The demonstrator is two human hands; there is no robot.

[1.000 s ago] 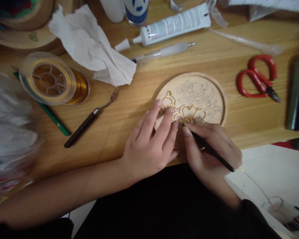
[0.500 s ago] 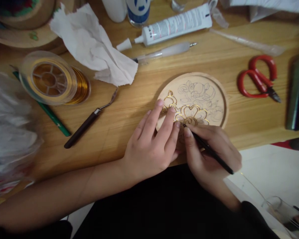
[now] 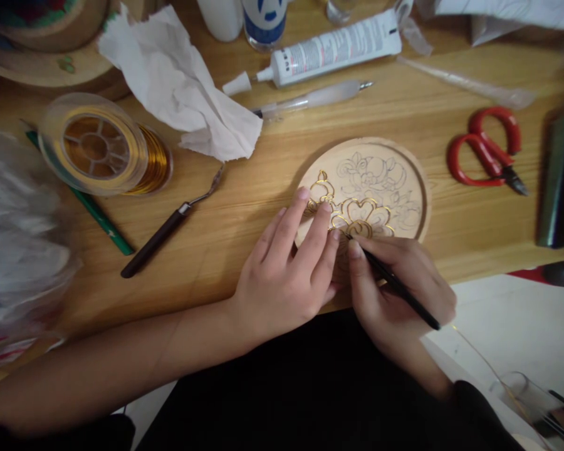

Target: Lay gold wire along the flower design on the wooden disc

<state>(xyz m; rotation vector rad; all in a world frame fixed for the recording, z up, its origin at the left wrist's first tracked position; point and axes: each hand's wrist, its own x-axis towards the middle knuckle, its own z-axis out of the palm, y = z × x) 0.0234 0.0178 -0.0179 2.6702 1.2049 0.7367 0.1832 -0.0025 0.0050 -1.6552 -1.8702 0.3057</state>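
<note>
A round wooden plate [image 3: 424,188] with a raised rim lies at the table's front edge. Pencil-like outlines of flowers and fruit cover its face, and bent gold wire [image 3: 361,202] follows part of them. Across the plate's left side rests my left hand [image 3: 286,269], fingers spread and fingertips on the wire. My right hand [image 3: 399,288] pinches slender black tweezers [image 3: 399,285], seen edge-on, their fine tip down at the wire by my left fingertips. The plate's lower part is hidden under both hands.
Left of the plate are a spool of gold wire [image 3: 155,160], a green pencil [image 3: 101,219] and a dark-handled spatula [image 3: 157,241]. Behind lie crumpled tissue [image 3: 188,94], a white glue tube [image 3: 336,50] and a clear-gripped pen [image 3: 319,97]. Red-handled cutters [image 3: 491,150] lie to the right.
The view has shifted very slightly. Both hands, the tweezers and the plate stay practically in place.
</note>
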